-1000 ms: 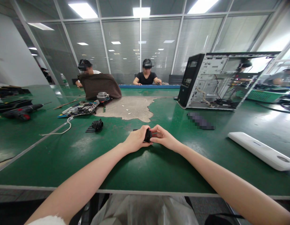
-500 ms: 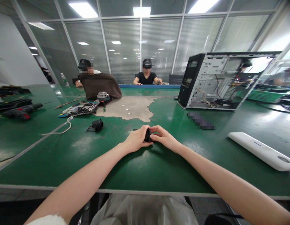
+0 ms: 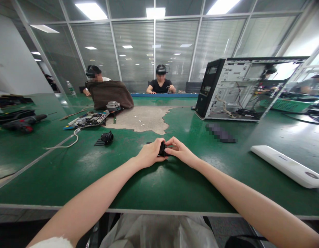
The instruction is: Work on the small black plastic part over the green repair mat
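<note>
Head view: the left grip (image 3: 149, 153) was wrapped around a small black part (image 3: 162, 148), thumb below and fingers over the top, low over the green surface (image 3: 172, 193) in front of the person; whether the part touched the surface could not be told. The right grip (image 3: 167, 146) was closed on the part's right side, with thumb and index fingertips against it. A dark flat edge (image 3: 149, 143) showed behind the left knuckles, and whether it belonged to the part was unclear.

By its look, the part was probably light and stiff, likely hard plastic, and small enough to be steadied in one palm. Its dark faces might have been a little slick, so the squared outer edges seemed the surest hold, with only gentle fingertip pressure on any finer features.

Farther out to the left lay a black lens-like piece (image 3: 107, 137) with a flat slatted base, and beyond it a circuit board (image 3: 88, 119), which looked more fragile and best held by its rim. On the right, a long white casing (image 3: 285, 166) lay well apart, with an open computer case (image 3: 212, 91) standing upright behind.
</note>
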`<state>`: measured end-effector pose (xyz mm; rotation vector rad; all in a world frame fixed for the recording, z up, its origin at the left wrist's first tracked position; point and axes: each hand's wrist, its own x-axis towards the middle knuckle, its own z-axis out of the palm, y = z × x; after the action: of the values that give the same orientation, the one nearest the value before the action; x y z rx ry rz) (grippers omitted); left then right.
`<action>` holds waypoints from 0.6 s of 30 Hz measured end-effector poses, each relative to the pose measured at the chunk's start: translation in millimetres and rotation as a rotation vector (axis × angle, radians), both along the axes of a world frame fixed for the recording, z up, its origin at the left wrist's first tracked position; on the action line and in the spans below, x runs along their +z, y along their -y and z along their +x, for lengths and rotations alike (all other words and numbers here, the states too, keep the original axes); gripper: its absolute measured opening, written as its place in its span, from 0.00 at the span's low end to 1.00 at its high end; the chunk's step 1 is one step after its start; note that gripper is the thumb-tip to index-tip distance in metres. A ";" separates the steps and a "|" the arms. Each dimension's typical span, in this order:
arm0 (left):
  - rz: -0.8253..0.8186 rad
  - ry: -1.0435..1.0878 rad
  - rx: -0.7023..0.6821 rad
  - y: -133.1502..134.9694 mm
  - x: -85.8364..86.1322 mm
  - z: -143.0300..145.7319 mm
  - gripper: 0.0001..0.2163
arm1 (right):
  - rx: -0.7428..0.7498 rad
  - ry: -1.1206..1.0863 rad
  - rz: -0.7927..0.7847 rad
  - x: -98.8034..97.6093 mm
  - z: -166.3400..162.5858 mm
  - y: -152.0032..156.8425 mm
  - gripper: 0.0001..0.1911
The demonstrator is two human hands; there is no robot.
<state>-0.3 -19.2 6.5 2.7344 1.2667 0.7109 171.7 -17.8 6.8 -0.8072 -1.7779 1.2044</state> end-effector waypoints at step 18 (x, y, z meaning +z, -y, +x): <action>-0.013 0.028 -0.016 0.0 0.1 -0.6 0.27 | 0.042 -0.011 -0.020 -3.3 2.5 -0.8 0.10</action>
<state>-0.9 -19.2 6.7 2.7115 1.2382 0.7345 174.2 -17.0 3.5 -0.7764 -1.7850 1.2535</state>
